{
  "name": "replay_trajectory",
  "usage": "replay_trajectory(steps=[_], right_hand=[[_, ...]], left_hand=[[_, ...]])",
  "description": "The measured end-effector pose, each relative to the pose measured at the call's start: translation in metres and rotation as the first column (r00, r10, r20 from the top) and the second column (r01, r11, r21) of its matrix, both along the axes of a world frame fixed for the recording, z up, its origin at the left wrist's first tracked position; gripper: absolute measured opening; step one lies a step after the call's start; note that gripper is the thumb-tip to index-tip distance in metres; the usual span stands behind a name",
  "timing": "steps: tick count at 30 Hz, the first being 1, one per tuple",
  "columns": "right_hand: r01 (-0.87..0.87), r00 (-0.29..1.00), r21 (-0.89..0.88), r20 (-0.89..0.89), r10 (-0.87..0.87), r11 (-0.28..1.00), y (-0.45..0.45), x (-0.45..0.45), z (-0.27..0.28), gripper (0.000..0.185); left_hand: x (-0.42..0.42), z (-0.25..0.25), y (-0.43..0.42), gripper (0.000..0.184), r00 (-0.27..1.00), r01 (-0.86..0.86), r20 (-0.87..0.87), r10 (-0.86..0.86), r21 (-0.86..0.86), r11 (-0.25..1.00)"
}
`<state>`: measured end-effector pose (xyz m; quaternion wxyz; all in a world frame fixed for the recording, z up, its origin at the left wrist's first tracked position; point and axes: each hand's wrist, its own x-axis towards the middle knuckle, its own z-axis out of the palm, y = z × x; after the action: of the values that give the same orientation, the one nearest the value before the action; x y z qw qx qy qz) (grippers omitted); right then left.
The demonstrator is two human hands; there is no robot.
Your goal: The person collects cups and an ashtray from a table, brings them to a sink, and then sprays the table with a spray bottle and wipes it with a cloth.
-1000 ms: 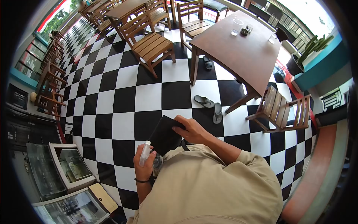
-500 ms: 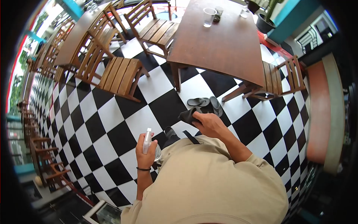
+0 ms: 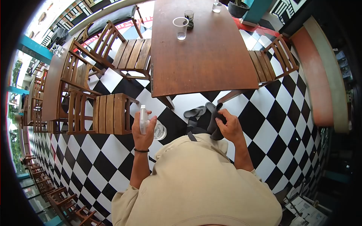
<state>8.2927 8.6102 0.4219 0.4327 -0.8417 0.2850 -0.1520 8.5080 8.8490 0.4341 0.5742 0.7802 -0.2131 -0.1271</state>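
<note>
Now in the left hand (image 3: 143,131): a clear spray bottle (image 3: 160,132) with a white trigger head, fingers and thumb closed about its upper part, at eight o'clock from the centre of the view.

Right hand (image 3: 230,129): gripping a dark cloth (image 3: 215,126) between thumb and fingers, between three and four o'clock; the cloth hangs in folds near the front of the wearer's beige shirt (image 3: 203,180).

Wristband (image 3: 141,150): a thin dark loop around the left wrist, at the eight o'clock side of the shirt.

Table (image 3: 203,60): brown-topped, at twelve o'clock, beyond both hands and touched by neither.

Tabletop: a clear plastic cup (image 3: 181,29) stands at twelve o'clock, with a small glass (image 3: 189,15) and a dark ashtray (image 3: 190,25) just beside it; another clear cup (image 3: 217,7) sits toward one o'clock, well apart.

Sandals (image 3: 195,112): a grey pair on the black-and-white checked floor (image 3: 271,145), close to the centre, one partly hidden behind the cloth.

Chairs: slatted wood, one (image 3: 113,115) at nine o'clock near the left hand, a second (image 3: 132,56) toward eleven beside the table, a third (image 3: 264,66) at two o'clock on the opposite side.

Plant pot (image 3: 238,10): dark, at one o'clock, past the table's far end.
</note>
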Motion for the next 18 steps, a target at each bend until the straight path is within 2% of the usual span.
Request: replay_trajectory(steps=[3, 5, 7, 10, 13, 14, 15, 16, 17, 18], right_hand=[[-0.087, 0.986, 0.228, 0.160, 0.050, 0.970, -0.038, 0.040, 0.026, 0.012], [-0.180, 0.948, 0.395, 0.312, 0.053, 0.901, -0.065, 0.065, 0.040, 0.013], [-0.204, 0.914, 0.484, 0.405, -0.011, 0.851, -0.086, 0.094, 0.056, 0.011], [-0.180, 0.857, 0.513, 0.500, -0.122, 0.839, -0.118, 0.138, 0.063, 0.010], [-0.115, 0.865, 0.664, 0.432, -0.255, 0.739, -0.148, 0.174, 0.033, 0.015], [-0.050, 0.873, 0.645, 0.399, -0.280, 0.763, -0.160, 0.184, 0.006, 0.024], [0.183, 0.953, 0.459, 0.135, -0.271, 0.870, -0.161, 0.192, -0.008, 0.027], [0.344, 0.936, 0.193, -0.143, -0.321, 0.919, -0.160, 0.199, -0.019, 0.030], [0.407, 0.820, -0.111, -0.393, -0.416, 0.907, -0.156, 0.206, -0.027, 0.034], [0.215, 0.663, -0.375, -0.621, -0.417, 0.902, -0.141, 0.204, -0.033, 0.062]], left_hand=[[0.020, 0.003, -0.032, 0.024, 0.998, -0.060, -0.011, 0.059, -0.068, 0.996], [0.040, 0.004, -0.051, 0.023, 0.995, -0.068, 0.059, 0.074, -0.105, 0.992], [0.059, 0.007, -0.064, 0.023, 0.992, -0.062, 0.105, 0.076, -0.131, 0.989], [0.094, 0.016, -0.089, 0.022, 0.989, -0.044, 0.131, 0.069, -0.182, 0.982], [0.136, 0.004, -0.113, 0.022, 0.992, -0.018, 0.116, 0.043, -0.206, 0.978], [0.150, -0.004, -0.123, 0.022, 0.994, -0.001, 0.105, 0.024, -0.209, 0.978], [0.163, -0.012, -0.134, 0.022, 0.996, 0.020, 0.094, 0.000, -0.213, 0.977], [0.177, -0.020, -0.145, 0.023, 0.989, 0.067, 0.139, -0.042, -0.180, 0.981], [0.188, -0.028, -0.156, 0.024, 0.991, 0.097, 0.111, -0.077, -0.190, 0.977], [0.198, -0.035, -0.165, 0.026, 0.980, 0.140, 0.167, -0.112, -0.167, 0.976]])
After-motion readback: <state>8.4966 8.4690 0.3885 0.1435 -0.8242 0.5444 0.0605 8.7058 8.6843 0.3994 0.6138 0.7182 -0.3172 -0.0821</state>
